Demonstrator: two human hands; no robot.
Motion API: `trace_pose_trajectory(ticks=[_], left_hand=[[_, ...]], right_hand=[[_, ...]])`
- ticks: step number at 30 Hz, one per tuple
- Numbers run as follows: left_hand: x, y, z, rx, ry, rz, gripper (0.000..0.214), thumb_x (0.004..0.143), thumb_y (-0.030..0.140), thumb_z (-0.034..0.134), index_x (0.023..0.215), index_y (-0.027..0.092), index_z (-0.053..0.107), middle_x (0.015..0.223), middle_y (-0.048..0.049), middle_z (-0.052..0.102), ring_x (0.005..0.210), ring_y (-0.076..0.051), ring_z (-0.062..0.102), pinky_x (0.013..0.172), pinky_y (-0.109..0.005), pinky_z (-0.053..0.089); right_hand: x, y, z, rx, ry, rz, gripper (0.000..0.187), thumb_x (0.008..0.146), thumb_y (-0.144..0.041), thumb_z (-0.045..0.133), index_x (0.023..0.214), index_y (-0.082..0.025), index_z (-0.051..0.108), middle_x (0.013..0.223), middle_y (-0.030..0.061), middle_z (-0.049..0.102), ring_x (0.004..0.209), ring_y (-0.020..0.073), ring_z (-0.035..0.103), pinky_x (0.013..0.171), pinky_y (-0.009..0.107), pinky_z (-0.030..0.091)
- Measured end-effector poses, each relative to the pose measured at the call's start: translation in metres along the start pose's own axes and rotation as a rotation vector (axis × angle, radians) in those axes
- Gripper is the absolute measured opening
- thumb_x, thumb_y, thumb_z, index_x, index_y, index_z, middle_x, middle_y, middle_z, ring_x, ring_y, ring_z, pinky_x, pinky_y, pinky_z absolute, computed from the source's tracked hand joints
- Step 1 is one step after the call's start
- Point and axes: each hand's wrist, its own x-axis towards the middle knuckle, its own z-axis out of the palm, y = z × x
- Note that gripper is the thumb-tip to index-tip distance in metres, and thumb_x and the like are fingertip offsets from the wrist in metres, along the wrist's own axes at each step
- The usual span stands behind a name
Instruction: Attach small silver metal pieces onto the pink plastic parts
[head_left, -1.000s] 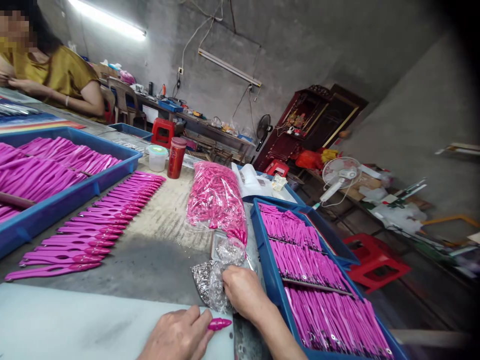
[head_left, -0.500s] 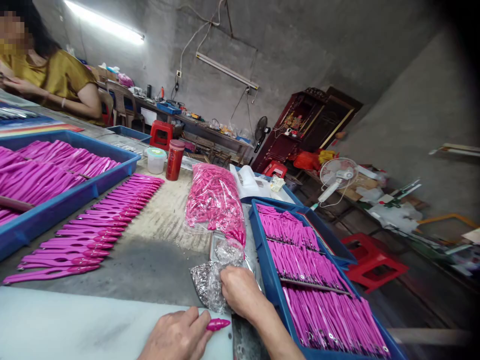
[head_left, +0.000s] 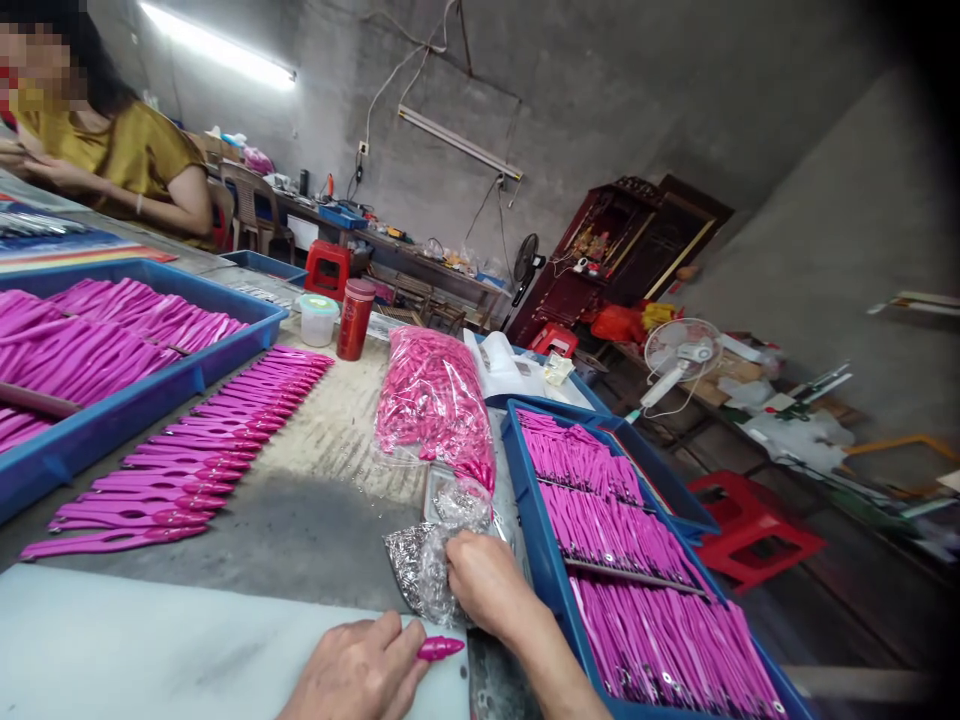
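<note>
My left hand is closed around a glossy pink pointed piece at the right end of a pale work board. Only the tapered tip sticks out past my fingers; the rest is hidden. My right hand reaches into a clear plastic bag of small metal pins just beyond the board. Its fingers are bent together at the bag, and whatever lies between them is hidden. Pink handle-shaped pieces with darker glossy tips lie in a long row on the table to the left.
Blue trays full of pink pieces stand on the left and right. Behind the pins sits a plastic bag of pink parts. A red tumbler and a lidded tub stand farther back. A person in a yellow top sits at far left.
The whole view has shifted slightly, so things appear a little farther right. Both hands keep about the same places beside the pink piece and the bag of pins.
</note>
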Motion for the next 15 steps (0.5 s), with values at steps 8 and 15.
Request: trace_pose_trajectory(ticks=[8,15], left_hand=[[0.0030,0.0001,-0.0033,-0.010,0.010,-0.001,0.021,0.091,0.020,0.032,0.080,0.022,0.050,0.060,0.0032,0.055,0.044,-0.013,0.057,0.042,-0.022,0.044],[0.0023,0.0009,0.0001,-0.020,-0.007,-0.008,0.017,0.090,0.020,0.035,0.081,0.022,0.050,0.061,0.0028,0.055,0.045,-0.014,0.057,0.042,-0.024,0.045]], right_hand=[[-0.0086,0.0022,-0.0024,0.076,0.045,0.034,0.022,0.080,-0.010,0.042,0.079,-0.015,0.064,0.079,0.0086,0.068,0.071,0.0205,0.064,0.059,0.027,0.037],[-0.0078,0.0070,-0.0020,0.205,0.063,0.047,0.023,0.082,-0.009,0.044,0.073,-0.016,0.063,0.076,0.0055,0.066,0.072,0.0166,0.061,0.062,0.023,0.037]])
